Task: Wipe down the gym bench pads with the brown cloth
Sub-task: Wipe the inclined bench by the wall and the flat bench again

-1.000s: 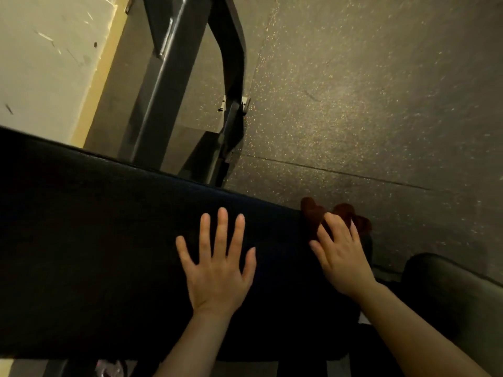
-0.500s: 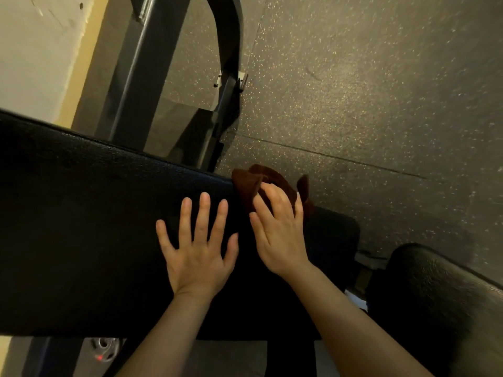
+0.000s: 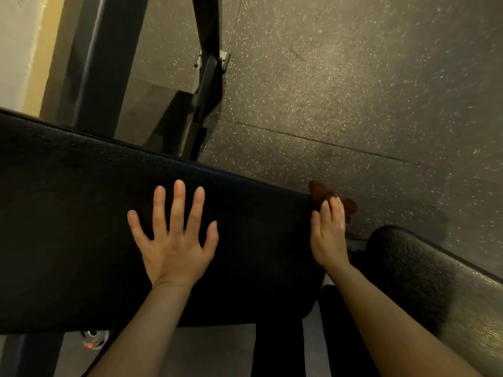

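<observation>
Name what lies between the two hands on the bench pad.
Only bare black bench pad between the left hand and the right hand, per the head view.

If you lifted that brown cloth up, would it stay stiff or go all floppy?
Probably floppy: the brown cloth bunches into soft lumps under the right hand at the bench pad end. It likely weighs little, and would drape rather than roll.
</observation>
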`<state>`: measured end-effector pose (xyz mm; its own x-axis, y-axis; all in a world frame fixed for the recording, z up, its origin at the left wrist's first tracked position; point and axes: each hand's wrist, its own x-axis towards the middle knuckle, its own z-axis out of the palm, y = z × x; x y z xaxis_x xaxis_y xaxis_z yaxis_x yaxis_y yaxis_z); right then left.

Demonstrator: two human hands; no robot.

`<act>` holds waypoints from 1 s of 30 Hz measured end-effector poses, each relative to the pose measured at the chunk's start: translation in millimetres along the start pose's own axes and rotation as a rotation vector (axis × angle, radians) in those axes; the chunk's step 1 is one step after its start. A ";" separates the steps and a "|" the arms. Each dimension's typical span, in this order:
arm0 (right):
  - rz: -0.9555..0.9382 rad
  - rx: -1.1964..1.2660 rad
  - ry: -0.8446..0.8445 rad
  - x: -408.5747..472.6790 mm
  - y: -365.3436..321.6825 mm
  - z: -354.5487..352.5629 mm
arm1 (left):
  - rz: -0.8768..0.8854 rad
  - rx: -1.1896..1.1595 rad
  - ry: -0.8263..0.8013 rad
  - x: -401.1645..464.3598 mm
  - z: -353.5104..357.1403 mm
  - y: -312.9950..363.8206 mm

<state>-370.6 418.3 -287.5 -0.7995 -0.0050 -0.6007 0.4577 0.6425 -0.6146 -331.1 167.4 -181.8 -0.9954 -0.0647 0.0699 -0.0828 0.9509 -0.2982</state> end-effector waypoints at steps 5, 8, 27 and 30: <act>0.062 -0.039 -0.020 -17.9 -46.8 21.6 | 0.025 0.022 0.001 -0.7 2.5 -0.5; -0.056 -0.028 -0.068 -30.3 -79.8 26.5 | 0.024 0.024 0.021 -1.7 3.2 -1.4; -0.081 -0.173 0.019 -4.3 11.9 -0.7 | 0.026 0.032 0.047 -3.7 6.3 -2.1; 0.066 -0.072 -0.005 -14.8 -8.8 7.4 | 0.026 0.015 0.053 -2.4 7.2 -2.7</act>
<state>-360.0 407.1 -277.0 -0.7664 0.0360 -0.6413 0.4803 0.6950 -0.5350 -328.8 162.8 -188.0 -0.9934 -0.0236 0.1118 -0.0580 0.9473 -0.3152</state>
